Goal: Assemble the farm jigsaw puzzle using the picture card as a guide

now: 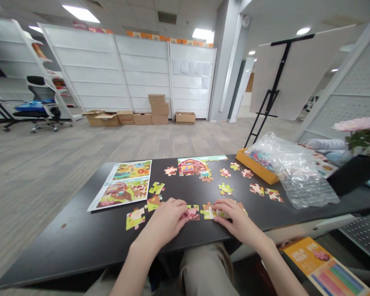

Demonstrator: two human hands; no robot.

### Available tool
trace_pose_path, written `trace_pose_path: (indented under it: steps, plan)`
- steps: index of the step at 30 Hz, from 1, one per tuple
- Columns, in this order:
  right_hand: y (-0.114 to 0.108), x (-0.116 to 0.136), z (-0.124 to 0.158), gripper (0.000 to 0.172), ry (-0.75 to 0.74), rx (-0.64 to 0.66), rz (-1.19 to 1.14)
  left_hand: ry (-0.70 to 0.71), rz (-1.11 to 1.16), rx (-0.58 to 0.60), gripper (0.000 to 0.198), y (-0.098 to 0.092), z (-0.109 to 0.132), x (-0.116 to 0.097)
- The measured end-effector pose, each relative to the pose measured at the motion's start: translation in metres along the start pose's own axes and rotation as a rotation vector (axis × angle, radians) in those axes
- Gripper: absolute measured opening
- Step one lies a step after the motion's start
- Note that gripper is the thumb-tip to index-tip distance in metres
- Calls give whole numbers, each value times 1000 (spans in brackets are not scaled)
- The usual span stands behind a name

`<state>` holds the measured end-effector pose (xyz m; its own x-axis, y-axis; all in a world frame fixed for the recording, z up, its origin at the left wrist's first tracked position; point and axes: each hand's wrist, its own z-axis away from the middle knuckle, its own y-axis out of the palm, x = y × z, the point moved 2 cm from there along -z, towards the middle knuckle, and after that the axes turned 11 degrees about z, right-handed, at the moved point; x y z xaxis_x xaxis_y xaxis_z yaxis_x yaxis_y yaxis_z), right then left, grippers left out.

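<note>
My left hand (pixel 172 214) is curled closed, its fingertips on the edge of a pink jigsaw piece (pixel 193 213) lying on the table. Just to the right, my right hand (pixel 232 217) grips a green and brown jigsaw section (pixel 208 212), with fingers and thumb around it and partly covering it. A narrow gap separates the pink piece from this section. Farther back lies a joined part of the puzzle with a red barn (pixel 191 165). Left of my left hand are a brown and green piece (pixel 153 203) and a yellow-green piece (pixel 135 218).
A picture sheet (pixel 126 183) lies at the table's left. Loose jigsaw pieces (pixel 225 188) are scattered mid-table and right. An orange box (pixel 259 168) and clear plastic wrap (pixel 299 181) stand at the right. A yellow package (pixel 317 263) sits below the table's edge.
</note>
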<state>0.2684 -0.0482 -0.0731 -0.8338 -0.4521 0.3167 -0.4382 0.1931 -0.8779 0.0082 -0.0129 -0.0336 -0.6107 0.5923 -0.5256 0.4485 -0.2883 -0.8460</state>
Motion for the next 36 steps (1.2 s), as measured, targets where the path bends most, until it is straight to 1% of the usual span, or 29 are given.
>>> trace_pose_path:
  steps: [6,15,17,19,22,23,25,26,27,30,32,36]
  plan:
    - [-1,3,0,22,15,20,-10,-24,-37,8,14,2,-3,-1]
    - [-5,-1,2,21,12,46,-64,-46,-30,-38,11,-2,-8,14]
    - [-5,-4,3,21,18,51,-72,-42,-44,-66,11,-2,-8,14]
    - [-4,-5,3,21,12,50,-77,-22,-60,-122,13,-1,-9,10]
    - [-2,-4,2,22,-11,33,-76,62,-37,-189,14,7,-12,-9]
    - [-2,-3,2,22,-15,27,-72,106,-13,-183,15,12,-14,-16]
    - [-2,-3,2,23,-11,10,-64,188,8,-132,19,23,-19,-30]
    - [-3,-3,3,25,-4,-1,-60,213,3,-97,23,29,-21,-34]
    - [-5,-4,3,27,3,-14,-56,216,-12,-86,23,34,-23,-37]
    - [-12,-9,7,32,7,-56,-48,200,-58,-70,15,42,-27,-37]
    - [-15,-13,9,27,-9,-72,-43,192,-73,-66,11,42,-27,-35]
    - [-17,-20,11,19,-36,-53,-39,183,-74,-68,11,39,-26,-33]
